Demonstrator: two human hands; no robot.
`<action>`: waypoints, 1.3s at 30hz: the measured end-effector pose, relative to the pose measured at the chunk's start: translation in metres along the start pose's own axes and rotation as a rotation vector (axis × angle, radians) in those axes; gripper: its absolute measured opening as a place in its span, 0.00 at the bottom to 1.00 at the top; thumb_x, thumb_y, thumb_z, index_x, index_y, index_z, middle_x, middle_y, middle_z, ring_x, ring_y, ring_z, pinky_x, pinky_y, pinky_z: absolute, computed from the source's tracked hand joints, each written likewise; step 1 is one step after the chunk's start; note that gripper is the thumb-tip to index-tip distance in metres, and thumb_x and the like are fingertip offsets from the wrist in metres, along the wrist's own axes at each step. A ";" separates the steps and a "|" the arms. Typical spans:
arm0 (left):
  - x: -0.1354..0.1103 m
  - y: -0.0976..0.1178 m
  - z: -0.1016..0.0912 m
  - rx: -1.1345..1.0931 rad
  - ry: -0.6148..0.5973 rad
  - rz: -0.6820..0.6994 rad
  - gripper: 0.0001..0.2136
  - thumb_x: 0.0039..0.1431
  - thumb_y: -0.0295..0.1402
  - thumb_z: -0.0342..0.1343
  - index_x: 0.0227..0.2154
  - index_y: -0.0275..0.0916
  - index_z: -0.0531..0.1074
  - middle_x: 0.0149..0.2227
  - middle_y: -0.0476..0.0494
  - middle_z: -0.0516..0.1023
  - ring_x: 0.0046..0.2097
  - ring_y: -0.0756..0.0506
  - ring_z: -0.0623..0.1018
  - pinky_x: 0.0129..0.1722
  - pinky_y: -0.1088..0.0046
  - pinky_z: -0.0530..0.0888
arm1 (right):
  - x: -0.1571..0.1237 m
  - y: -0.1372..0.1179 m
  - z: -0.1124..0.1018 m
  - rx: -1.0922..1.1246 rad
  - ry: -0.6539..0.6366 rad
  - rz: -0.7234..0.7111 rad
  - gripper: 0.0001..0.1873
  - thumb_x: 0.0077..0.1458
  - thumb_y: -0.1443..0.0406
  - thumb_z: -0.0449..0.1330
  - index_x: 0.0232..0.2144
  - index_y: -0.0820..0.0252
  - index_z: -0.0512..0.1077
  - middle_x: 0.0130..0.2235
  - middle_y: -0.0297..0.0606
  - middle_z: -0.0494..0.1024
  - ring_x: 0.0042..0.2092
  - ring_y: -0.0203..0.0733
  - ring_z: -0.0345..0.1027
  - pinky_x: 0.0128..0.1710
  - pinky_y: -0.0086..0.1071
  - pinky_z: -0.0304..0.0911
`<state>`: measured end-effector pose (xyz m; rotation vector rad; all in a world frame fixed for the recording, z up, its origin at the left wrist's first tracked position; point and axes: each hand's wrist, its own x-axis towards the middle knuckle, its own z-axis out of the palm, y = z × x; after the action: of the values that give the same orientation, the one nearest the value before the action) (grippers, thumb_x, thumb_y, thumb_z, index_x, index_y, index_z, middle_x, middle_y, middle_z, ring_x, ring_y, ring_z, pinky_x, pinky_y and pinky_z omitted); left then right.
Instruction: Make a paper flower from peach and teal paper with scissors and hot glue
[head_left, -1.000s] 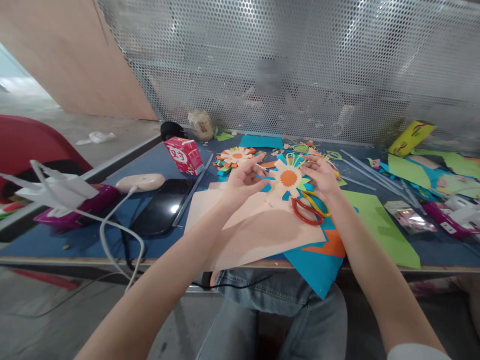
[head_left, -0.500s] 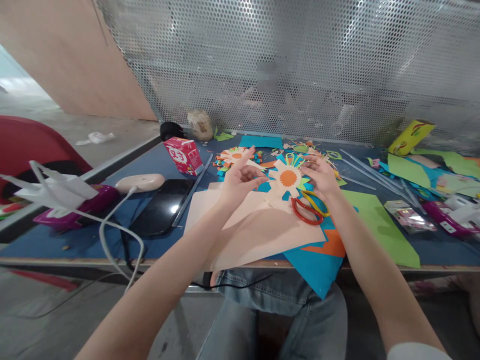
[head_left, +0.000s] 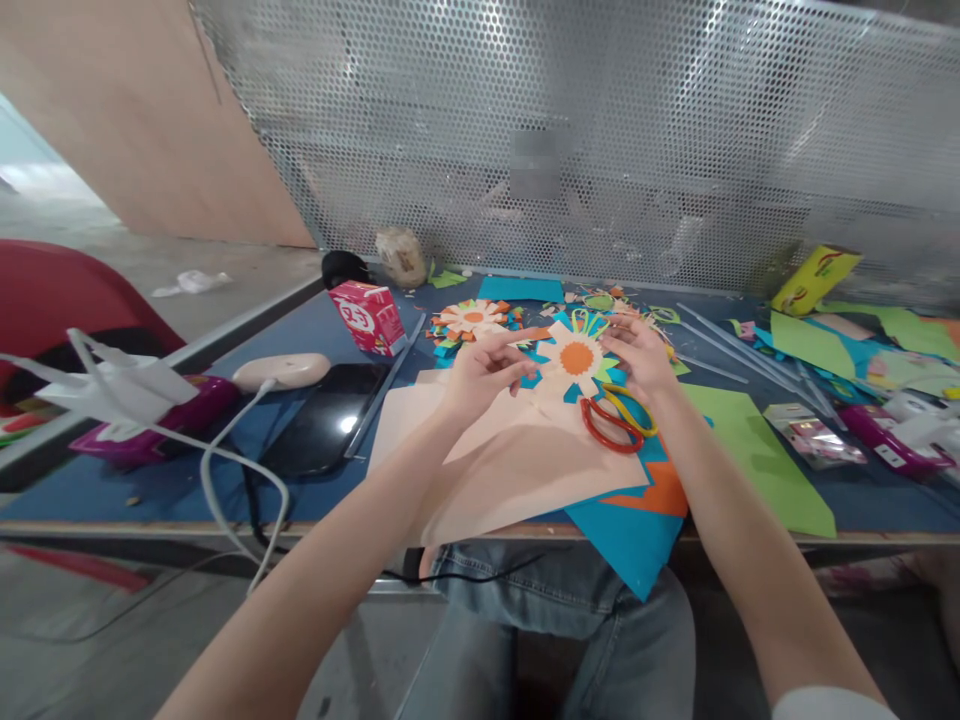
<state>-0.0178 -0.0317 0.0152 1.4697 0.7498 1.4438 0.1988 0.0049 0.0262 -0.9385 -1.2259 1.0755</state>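
A layered paper flower (head_left: pixel 564 362), cream petals around an orange centre with blue and green fringes, is tilted above the cream paper sheets (head_left: pixel 517 450). My right hand (head_left: pixel 637 355) grips its right edge, the fingertips partly hidden behind it. To its left, my left hand (head_left: pixel 491 375) is open, the index finger stretched toward the flower and the others loosely bent, holding nothing I can see. Scissors (head_left: pixel 611 430) with one red and one yellow handle loop lie just below the flower, their blades hidden. Behind my left hand rests a similar paper flower (head_left: pixel 472 318).
A pink box (head_left: pixel 367 318), a black phone (head_left: pixel 328 418) and a white cable (head_left: pixel 214 455) are on the left. Green paper (head_left: pixel 757 460) and a yellow box (head_left: pixel 816 280) lie to the right. Blue paper (head_left: pixel 626 545) overhangs the front edge. A perforated metal panel (head_left: pixel 450 120) stands behind.
My left hand's index finger has lowered from pointing up to pointing at the flower. The right hand and the flower stay nearly in place.
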 end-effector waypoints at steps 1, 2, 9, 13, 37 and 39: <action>-0.001 0.001 0.002 -0.003 -0.014 -0.019 0.23 0.41 0.35 0.65 0.42 0.33 0.73 0.22 0.46 0.77 0.20 0.52 0.72 0.16 0.78 0.67 | 0.000 0.000 0.000 0.003 0.000 -0.004 0.22 0.32 0.62 0.68 0.33 0.54 0.68 0.28 0.29 0.73 0.30 0.33 0.67 0.23 0.26 0.59; -0.002 0.002 0.003 -0.010 -0.024 -0.040 0.22 0.41 0.36 0.65 0.42 0.32 0.73 0.23 0.45 0.78 0.22 0.50 0.74 0.15 0.78 0.66 | 0.001 -0.001 -0.001 0.012 -0.004 -0.009 0.21 0.31 0.62 0.68 0.33 0.54 0.68 0.28 0.29 0.72 0.30 0.33 0.67 0.24 0.26 0.60; -0.001 0.000 0.006 -0.011 -0.023 -0.057 0.17 0.46 0.37 0.62 0.38 0.33 0.73 0.29 0.42 0.78 0.27 0.48 0.76 0.17 0.77 0.69 | 0.001 -0.002 -0.003 0.102 -0.032 -0.027 0.21 0.31 0.63 0.68 0.33 0.54 0.69 0.27 0.28 0.72 0.30 0.32 0.66 0.27 0.25 0.61; 0.004 -0.001 0.001 0.047 0.065 0.114 0.10 0.52 0.38 0.57 0.31 0.35 0.73 0.22 0.51 0.68 0.21 0.55 0.67 0.20 0.78 0.66 | 0.001 -0.002 -0.003 0.115 -0.030 -0.031 0.21 0.31 0.63 0.69 0.32 0.54 0.70 0.27 0.28 0.72 0.27 0.31 0.65 0.22 0.24 0.57; -0.095 0.136 -0.098 0.946 -0.328 -0.089 0.07 0.47 0.35 0.58 0.30 0.53 0.79 0.32 0.46 0.80 0.33 0.47 0.77 0.33 0.73 0.73 | -0.011 -0.013 0.001 0.094 -0.259 -0.026 0.21 0.34 0.61 0.68 0.35 0.53 0.70 0.28 0.28 0.70 0.27 0.30 0.63 0.24 0.24 0.57; -0.107 0.144 -0.108 0.911 -0.323 -0.290 0.10 0.43 0.38 0.61 0.32 0.52 0.79 0.27 0.47 0.80 0.27 0.47 0.76 0.28 0.72 0.73 | -0.011 -0.011 0.000 0.095 -0.275 -0.025 0.20 0.34 0.61 0.69 0.34 0.53 0.70 0.28 0.27 0.70 0.27 0.30 0.64 0.24 0.23 0.57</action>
<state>-0.1615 -0.1642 0.0886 2.0764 1.4411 0.6049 0.1995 -0.0081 0.0347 -0.7167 -1.3929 1.2616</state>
